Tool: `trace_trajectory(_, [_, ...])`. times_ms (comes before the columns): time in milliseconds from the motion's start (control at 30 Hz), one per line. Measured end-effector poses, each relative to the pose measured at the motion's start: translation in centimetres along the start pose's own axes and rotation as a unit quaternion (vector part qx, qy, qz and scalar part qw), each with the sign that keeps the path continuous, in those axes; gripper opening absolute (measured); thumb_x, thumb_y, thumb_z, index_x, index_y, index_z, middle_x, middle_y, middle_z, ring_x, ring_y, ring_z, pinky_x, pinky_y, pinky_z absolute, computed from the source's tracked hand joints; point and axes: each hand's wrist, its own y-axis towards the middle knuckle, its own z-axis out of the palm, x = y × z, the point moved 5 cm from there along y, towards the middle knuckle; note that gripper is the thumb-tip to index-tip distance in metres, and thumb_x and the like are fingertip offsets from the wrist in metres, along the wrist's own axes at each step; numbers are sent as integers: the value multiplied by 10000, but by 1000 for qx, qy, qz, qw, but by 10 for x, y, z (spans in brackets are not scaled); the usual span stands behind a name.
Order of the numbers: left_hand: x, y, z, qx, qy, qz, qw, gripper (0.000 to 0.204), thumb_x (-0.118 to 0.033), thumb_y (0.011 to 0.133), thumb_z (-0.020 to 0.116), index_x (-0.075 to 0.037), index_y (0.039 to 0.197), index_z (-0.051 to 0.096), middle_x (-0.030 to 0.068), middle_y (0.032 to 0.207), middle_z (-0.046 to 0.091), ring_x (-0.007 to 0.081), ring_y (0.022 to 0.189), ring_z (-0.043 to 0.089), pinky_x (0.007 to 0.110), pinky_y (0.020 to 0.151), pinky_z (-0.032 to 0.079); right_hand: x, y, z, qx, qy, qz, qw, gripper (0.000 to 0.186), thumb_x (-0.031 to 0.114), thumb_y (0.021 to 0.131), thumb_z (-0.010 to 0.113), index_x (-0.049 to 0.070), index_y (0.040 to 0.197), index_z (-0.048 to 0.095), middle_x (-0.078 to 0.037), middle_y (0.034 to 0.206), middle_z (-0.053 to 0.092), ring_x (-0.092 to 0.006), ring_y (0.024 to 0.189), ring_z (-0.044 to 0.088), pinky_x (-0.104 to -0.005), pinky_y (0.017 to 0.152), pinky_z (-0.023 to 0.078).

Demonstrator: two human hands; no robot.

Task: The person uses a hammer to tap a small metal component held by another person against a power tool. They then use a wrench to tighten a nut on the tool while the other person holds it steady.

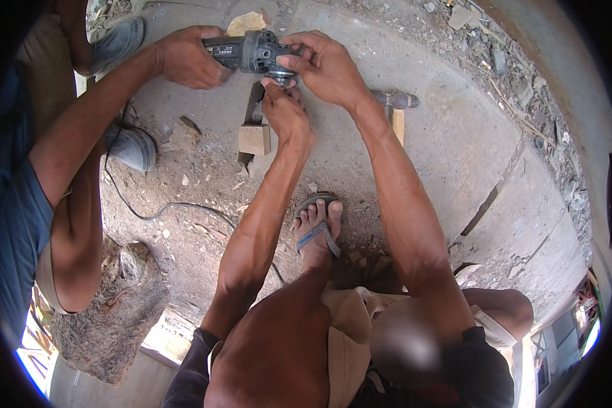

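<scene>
A black angle grinder (255,49) lies horizontally at the top middle, above the concrete. My right hand (323,71) is closed round the right end of its head. Just below, my left hand (285,112) pinches the round metal spindle fitting (283,77) on the grinder's underside. A co-worker's hand (204,64) grips the grinder body from the left. Under my left hand lie a dark flat metal bar (249,109) and a small wooden block (253,139). A wooden-handled hammer (401,101) lies right of my right wrist.
The co-worker's leg and shoes (129,146) are at the left. A black cord (156,212) runs across the dirt. A rough log (105,313) lies lower left. My sandalled foot (314,231) is below my hands. Rubble (496,58) lines the curved concrete edge at upper right.
</scene>
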Motion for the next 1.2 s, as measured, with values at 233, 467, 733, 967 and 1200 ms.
trace_trajectory(233, [-11,-15,-6,-22,-4,30,999,358,-400,1096,439,-77,984,545,-29,687,512,39,481,359,244,418,265,-1,0,-1,-8,-32,-8,999,350,214,906,783,103,1232,720,-8,983,607,-114,811,538,-276,761,494])
trace_trajectory(467, [-2,-1,-6,-16,-5,82,997,326,-351,1097,446,-80,951,553,-18,729,532,51,512,378,249,444,274,0,-1,1,-6,22,-4,1000,335,205,897,790,106,1211,730,2,972,611,-112,809,537,-271,753,490])
trace_trajectory(733, [-5,-2,-1,-8,-6,7,1000,379,-378,1117,320,-104,987,547,-26,774,553,59,567,383,237,474,282,20,1,-3,29,-46,-37,998,306,99,927,718,-40,1196,674,-143,1126,649,-245,865,725,-363,678,605])
trace_trajectory(967, [-7,-17,-4,45,-35,25,998,362,-383,1093,443,-57,1010,577,-14,756,567,46,556,362,223,462,287,7,3,-2,23,-34,-18,999,352,142,908,745,-25,1209,672,-141,1073,680,-247,872,724,-384,728,564])
trace_trajectory(1200, [-6,-10,-11,39,-21,154,987,227,-284,982,714,-68,1015,654,-47,789,623,-4,544,345,197,458,253,9,4,-8,51,-98,-49,993,478,199,844,821,24,1260,663,-82,940,629,-190,776,588,-350,728,507])
